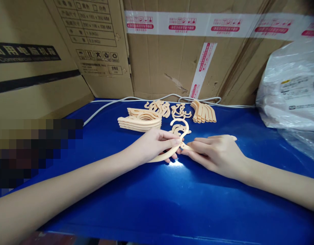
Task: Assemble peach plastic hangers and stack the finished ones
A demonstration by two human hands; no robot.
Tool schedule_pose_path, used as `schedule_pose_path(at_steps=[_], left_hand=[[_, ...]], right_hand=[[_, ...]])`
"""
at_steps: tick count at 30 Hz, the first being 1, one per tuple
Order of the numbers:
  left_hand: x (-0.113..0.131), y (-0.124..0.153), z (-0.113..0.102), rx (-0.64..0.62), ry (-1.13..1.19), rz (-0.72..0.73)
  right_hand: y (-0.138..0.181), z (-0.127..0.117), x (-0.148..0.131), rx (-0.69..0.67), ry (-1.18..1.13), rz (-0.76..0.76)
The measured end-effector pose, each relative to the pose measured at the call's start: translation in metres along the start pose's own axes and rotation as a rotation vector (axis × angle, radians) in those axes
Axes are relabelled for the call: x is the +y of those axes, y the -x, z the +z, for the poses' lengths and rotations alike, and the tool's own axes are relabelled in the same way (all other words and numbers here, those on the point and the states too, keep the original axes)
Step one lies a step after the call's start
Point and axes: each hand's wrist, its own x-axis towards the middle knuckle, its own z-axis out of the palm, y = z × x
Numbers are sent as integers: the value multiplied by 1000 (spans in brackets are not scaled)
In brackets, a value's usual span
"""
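Note:
A cream plastic clothes hanger [188, 127] is held up between both hands above the blue table, its curved hook rising over the joint. My left hand [154, 144] pinches it at the base of the hook, and one curved hanger arm [160, 158] runs down to the left under the palm. Closed round the other hanger arm [186, 147] is my right hand [218, 151]; the tip of that arm shows past the knuckles. Fingers hide part of the joint. Just behind the hook lie loose curved pieces [177, 129].
Stacked hangers [139, 124] lie behind my left hand. Farther back are piles of hooks [181, 111], small curved parts [159, 108] and hanger arms [204, 112]. A white cable [108, 103] runs before cardboard boxes [157, 61]. A clear plastic bag [292, 85] stands at right.

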Motion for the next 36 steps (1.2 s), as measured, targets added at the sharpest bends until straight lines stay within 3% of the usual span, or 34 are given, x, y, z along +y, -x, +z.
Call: schedule_pose_path(at_steps=[27, 36], left_hand=[[0, -1, -6, -66, 25, -47], [2, 0, -4, -64, 38, -55]], right_hand=[[-3, 3, 5, 7, -120, 40], [-4, 3, 6, 220, -90, 61]])
